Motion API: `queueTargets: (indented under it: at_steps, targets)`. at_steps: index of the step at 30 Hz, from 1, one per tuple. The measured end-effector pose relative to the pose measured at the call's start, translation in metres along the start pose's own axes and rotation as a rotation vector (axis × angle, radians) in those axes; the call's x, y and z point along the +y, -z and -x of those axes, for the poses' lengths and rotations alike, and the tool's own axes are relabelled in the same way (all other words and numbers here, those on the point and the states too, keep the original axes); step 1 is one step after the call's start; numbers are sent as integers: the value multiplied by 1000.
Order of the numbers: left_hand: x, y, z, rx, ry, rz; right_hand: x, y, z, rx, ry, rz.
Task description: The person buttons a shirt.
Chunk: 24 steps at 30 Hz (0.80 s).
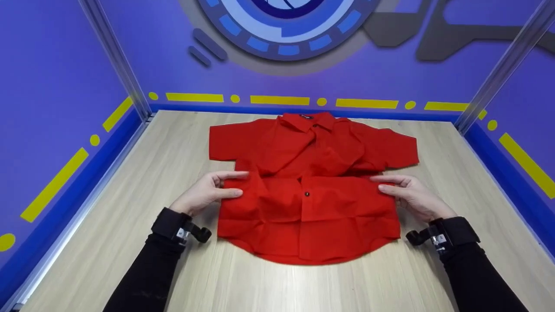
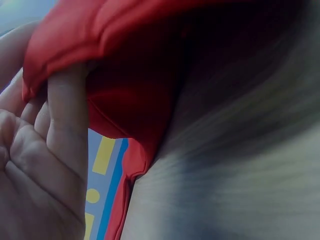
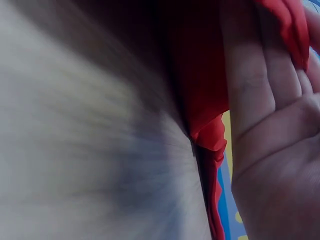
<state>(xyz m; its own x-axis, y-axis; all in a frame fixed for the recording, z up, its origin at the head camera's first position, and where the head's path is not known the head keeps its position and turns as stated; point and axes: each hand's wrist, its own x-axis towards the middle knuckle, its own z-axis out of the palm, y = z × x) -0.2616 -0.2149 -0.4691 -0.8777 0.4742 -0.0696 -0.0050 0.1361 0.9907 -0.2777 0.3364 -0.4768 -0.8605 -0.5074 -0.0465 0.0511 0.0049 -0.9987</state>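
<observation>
A red short-sleeved button-up shirt (image 1: 312,156) lies front up, its collar toward the back wall. Across its middle the cloth is bunched into a crosswise fold, just above a dark button. My left hand (image 1: 201,193) pinches the shirt's left side at this fold; in the left wrist view, fingers (image 2: 67,100) reach beneath the raised red cloth (image 2: 135,90). On the opposite side, my right hand (image 1: 416,197) pinches the matching edge. Fingers (image 3: 250,75) go under the fabric (image 3: 200,65) in the right wrist view. The lower part slopes down to a curved hem.
The shirt is on a pale wood table (image 1: 269,290). Blue-purple panels (image 1: 164,56) with yellow dashes enclose the back and both sides, joined by metal posts (image 1: 117,56). Each wrist wears a black strap (image 1: 167,223) with a small camera.
</observation>
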Motion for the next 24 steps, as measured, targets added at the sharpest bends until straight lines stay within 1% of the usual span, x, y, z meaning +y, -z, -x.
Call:
queueTargets:
  at_steps: [2, 5, 7, 12, 15, 17, 22, 24]
  targets:
    - [-2, -1, -1, -25, 10, 2, 0, -1, 0, -25, -7, 52]
    - [-4, -1, -2, -14, 8, -58, 0, -2, 0, -34, -17, 97]
    - [-4, 1, -2, 9, 2, -106, 0, -1, -1, -26, -9, 101]
    - [-1, 7, 1, 92, -10, -141, -4, 4, 2, 39, 17, 67]
    - [2, 10, 2, 145, -16, -138, -8, 6, 5, 88, 40, 42]
    - [2, 11, 1, 168, -17, -115, -10, 6, 7, 122, 56, 53]
    - [0, 10, -1, 203, -41, -53, -10, 3, 7, 194, 79, 171]
    - [-1, 9, -1, 216, -55, -44, -9, 2, 7, 206, 96, 182]
